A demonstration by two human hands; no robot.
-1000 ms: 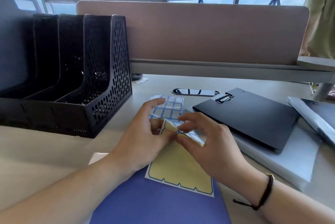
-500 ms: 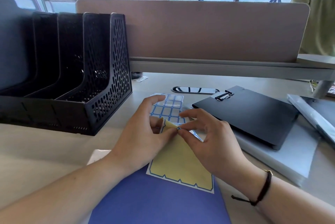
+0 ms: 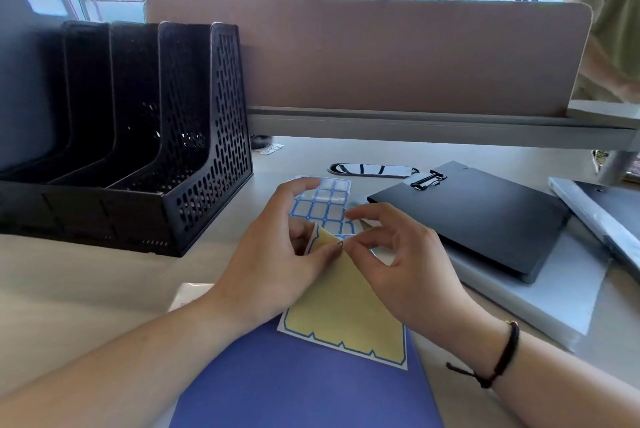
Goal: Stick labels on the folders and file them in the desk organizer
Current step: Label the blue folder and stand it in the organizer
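A label sheet point(image 3: 346, 316) with blue-edged stickers and a yellow backing lies partly on a blue folder point(image 3: 298, 389) at the near edge. My left hand point(image 3: 273, 265) pinches the sheet's bent-up corner between thumb and fingers. My right hand point(image 3: 398, 261) meets it there, thumb and forefinger nipped on the edge of one label. Whether that label has come free is hidden by my fingers. The black mesh desk organizer point(image 3: 194, 164) stands at the left. One of its slots at the far left holds a dark folder point(image 3: 24, 81).
A black clipboard folder point(image 3: 485, 216) lies on a grey folder point(image 3: 540, 296) at the right, with another grey folder point(image 3: 602, 213) beyond. A brown desk partition point(image 3: 398, 57) closes the back. A person in a green shirt point(image 3: 613, 22) stands at the far right.
My fingertips have drawn closer together on the sheet's folded corner, and my right fingers have spread a little. The sheet and folders have stayed in place.
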